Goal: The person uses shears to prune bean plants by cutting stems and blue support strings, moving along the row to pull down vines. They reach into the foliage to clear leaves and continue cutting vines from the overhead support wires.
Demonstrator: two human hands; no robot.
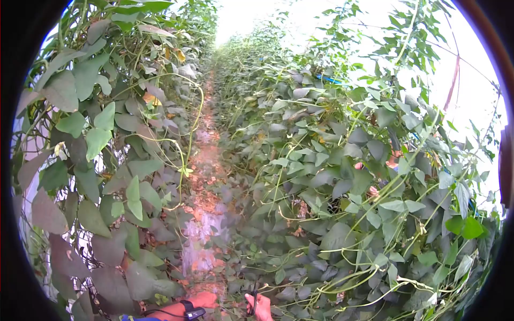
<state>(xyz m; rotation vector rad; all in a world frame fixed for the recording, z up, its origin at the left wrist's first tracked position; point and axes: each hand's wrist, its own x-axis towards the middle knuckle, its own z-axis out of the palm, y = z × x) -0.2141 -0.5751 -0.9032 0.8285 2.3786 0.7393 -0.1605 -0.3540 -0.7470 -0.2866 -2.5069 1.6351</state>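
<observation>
At the bottom edge, my left hand (204, 299) reaches in from the left over the path; a black strap with a small dark device (193, 311) is on its wrist. Its fingers are too blurred to make out, and nothing can be seen in it. Just right of it, my right hand (260, 307) is closed around a thin dark object (251, 299) that looks like a loop or handle. Green leaves and vine stems (321, 291) lie close to the right hand.
Tall leafy vines (96, 187) form a wall on the left, and another dense row (332, 187) stands on the right. Between them runs a narrow path (206, 224) with dry leaves. Patches of a person's skin (393, 159) show through the right row. A blue strip (329, 79) hangs there.
</observation>
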